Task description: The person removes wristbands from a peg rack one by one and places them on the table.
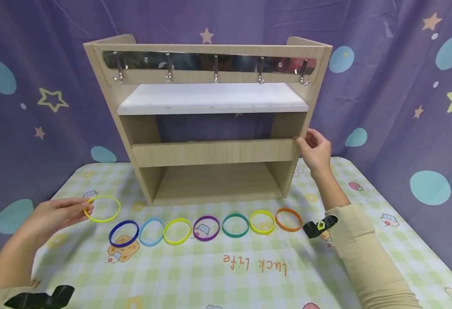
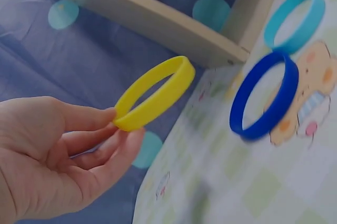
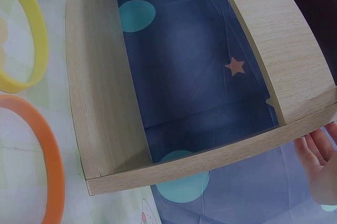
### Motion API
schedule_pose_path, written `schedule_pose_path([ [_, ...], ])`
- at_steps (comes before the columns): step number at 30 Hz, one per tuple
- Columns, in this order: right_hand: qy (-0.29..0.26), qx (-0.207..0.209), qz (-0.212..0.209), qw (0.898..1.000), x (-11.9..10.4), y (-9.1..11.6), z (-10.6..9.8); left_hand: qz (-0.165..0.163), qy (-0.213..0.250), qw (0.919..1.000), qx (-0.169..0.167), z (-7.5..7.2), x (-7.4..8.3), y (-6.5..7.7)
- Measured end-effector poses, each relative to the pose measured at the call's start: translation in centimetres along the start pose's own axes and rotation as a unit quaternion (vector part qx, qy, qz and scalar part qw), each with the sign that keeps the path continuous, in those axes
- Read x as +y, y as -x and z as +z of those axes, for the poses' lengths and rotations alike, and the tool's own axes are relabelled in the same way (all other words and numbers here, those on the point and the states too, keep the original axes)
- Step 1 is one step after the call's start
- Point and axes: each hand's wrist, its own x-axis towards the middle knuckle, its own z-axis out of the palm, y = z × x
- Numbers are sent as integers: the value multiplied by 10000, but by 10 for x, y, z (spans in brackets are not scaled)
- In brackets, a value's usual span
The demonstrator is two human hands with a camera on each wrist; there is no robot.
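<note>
My left hand [image 1: 58,216] pinches a yellow wristband [image 2: 158,103] between thumb and fingertips, raised above the table's left side. Closest to it on the cloth lies a dark blue wristband [image 2: 288,95], with a light blue wristband [image 2: 310,21] beside that one. At the right of a wooden shelf [image 1: 214,153], my right hand [image 1: 316,152] holds the side panel [image 3: 221,155], thumb at the front edge and fingers along the outer face. In the right wrist view only part of this hand shows, at the right edge.
Rightward along the row lie yellow [image 1: 177,243], purple [image 1: 206,239], teal [image 1: 235,235], another yellow [image 1: 262,232] and orange [image 1: 289,229] wristbands. Several metal hooks [image 1: 216,71] line the shelf's top bar, above a white board [image 1: 214,98]. A purple patterned curtain [image 1: 396,128] hangs behind.
</note>
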Motion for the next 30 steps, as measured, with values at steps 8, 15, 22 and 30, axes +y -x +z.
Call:
schedule_pose_path([
  [8, 11, 3, -40, 10000, 1, 0, 1, -324, -638, 9970, -308, -8, -18, -4],
  [15, 8, -12, -11, 10000, 2, 1, 0, -739, -676, 9945, -298, -11, -26, -5],
  [22, 33, 14, -16, 10000, 2, 1, -1, -958, -719, 9921, -368, -11, -34, -2],
  [30, -44, 1, -67, 10000, 1, 1, -1, -953, -1166, 9883, -255, -2, -39, -2],
])
